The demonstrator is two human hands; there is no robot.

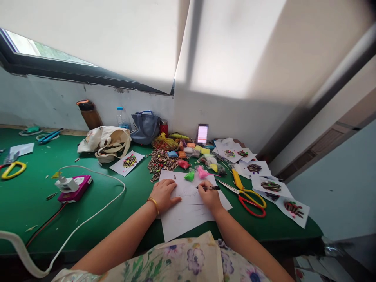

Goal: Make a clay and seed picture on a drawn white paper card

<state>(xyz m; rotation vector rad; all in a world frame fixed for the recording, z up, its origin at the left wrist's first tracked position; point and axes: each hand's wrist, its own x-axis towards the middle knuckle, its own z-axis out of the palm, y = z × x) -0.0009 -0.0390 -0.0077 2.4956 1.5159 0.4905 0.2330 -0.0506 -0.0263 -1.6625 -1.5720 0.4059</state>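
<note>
Beneath the left hand (163,194), spread flat, lies a sheet of white paper (188,219) on the green desk (58,207); the right hand (209,194) pinches a black pen (208,188), its tip on the sheet. Just beyond that hand sit a pink packet of clay (202,172) and a green packet of clay (189,176); to its right lie yellow-and-red scissors (249,201).

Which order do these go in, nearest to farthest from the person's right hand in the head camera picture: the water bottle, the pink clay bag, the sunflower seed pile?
1. Pink clay bag: just ahead of the right hand.
2. Sunflower seed pile: ahead and to the hand's left.
3. Water bottle: farther left, by the wall.
</note>
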